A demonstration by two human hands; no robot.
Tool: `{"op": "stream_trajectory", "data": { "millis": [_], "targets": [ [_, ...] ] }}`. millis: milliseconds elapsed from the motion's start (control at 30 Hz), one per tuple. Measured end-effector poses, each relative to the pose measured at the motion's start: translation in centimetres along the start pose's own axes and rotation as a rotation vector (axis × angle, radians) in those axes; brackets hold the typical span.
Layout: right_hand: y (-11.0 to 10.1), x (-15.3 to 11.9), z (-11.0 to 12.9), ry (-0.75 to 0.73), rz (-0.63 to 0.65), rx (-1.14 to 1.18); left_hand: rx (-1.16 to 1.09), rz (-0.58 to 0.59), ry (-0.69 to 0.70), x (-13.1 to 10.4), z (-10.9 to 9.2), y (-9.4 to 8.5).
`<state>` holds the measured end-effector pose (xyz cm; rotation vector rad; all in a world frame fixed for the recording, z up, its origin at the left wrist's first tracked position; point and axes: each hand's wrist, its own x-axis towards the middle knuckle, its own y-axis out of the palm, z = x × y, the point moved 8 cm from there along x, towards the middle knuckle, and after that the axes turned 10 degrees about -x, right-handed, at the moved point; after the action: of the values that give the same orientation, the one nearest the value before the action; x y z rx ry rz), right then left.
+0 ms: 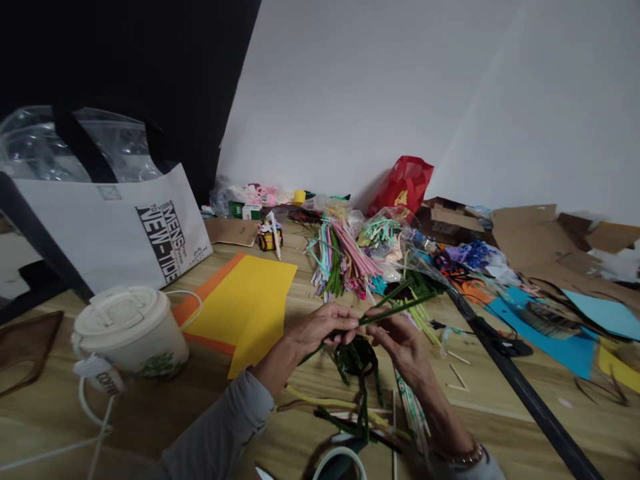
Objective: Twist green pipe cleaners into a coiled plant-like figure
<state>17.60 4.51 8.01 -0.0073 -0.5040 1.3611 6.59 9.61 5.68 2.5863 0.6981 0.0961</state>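
Observation:
Green pipe cleaners [400, 308] run between my two hands and stick out up and to the right. My left hand [330, 325] pinches them near the middle, and a green end pokes out below its palm. My right hand [393, 333] has its fingers pressed round the same stems, a little to the right. Just beneath the hands lies a dark green pipe cleaner piece [356, 357] with dangling strands. Yellow and dark strips [320, 399] rest on the table below it, near a white-rimmed cup [340, 463].
A bundle of colored pipe cleaners [345, 257] lies ahead. Yellow sheets [250, 293], a white lidded tub [131, 330] and a white bag [115, 233] are at left. A black strip [520, 380], blue sheets [545, 333] and cardboard boxes [530, 240] are at right.

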Motion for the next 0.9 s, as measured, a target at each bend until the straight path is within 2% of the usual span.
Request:
{"op": "stream_trajectory", "data": {
  "millis": [200, 367, 600, 733, 833, 900],
  "targets": [
    [0.2, -0.2, 0.7, -0.083, 0.114, -0.08, 0.056, 0.046, -0.052, -0.4, 0.2, 0.6],
    [-0.2, -0.2, 1.3, -0.159, 0.117, -0.198, 0.128, 0.062, -0.028, -0.5, 0.0, 0.7],
    [-0.4, -0.1, 2.2, -0.156, 0.119, -0.261, 0.252, 0.058, 0.041, -0.2, -0.5, 0.9],
    [-0.5, 0.0, 1.3, -0.052, 0.103, -0.287, 0.548, -0.069, 0.179, -0.3, -1.6, 1.2],
    [-0.5, 0.0, 0.4, 0.031, 0.051, -0.279, 0.908, -0.202, 0.331, -1.0, -2.9, 2.0],
    [-0.5, 0.0, -0.1, 0.076, 0.017, -0.234, 1.145, -0.231, 0.426, -1.5, -3.3, 3.1]
  ]
}}
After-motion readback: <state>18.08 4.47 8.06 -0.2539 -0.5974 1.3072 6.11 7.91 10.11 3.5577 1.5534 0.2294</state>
